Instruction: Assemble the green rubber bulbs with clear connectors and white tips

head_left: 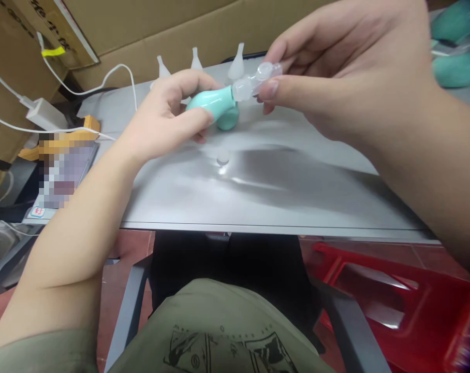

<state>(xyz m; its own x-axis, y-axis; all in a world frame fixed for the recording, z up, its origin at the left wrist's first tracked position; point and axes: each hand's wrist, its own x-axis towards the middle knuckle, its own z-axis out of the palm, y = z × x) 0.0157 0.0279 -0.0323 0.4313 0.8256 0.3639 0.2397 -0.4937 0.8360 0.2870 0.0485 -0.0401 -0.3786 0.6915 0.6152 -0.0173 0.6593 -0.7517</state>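
Note:
My left hand (173,111) is closed around a glossy teal squeeze bulb (215,101), its narrow neck pointing right. Between the thumb and fingers of my right hand (281,83) is a clear plastic connector (252,85) with a round side port. The connector's wide end meets the mouth of the bulb; I cannot tell whether it sits inside. Just below the neck another rounded teal part (228,120) shows, partly hidden. Behind my hands several translucent white funnel-shaped tips stand on the table, one of them a tip (238,62) near my right fingers.
A small whitish disc (222,157) lies on the grey table (258,207). At left are a phone (74,171), a yellow stand (64,142), a white charger (46,115) and cables. More teal bulbs (458,70) lie at far right. A red plastic stool (425,311) stands below. Cardboard (161,26) walls the back.

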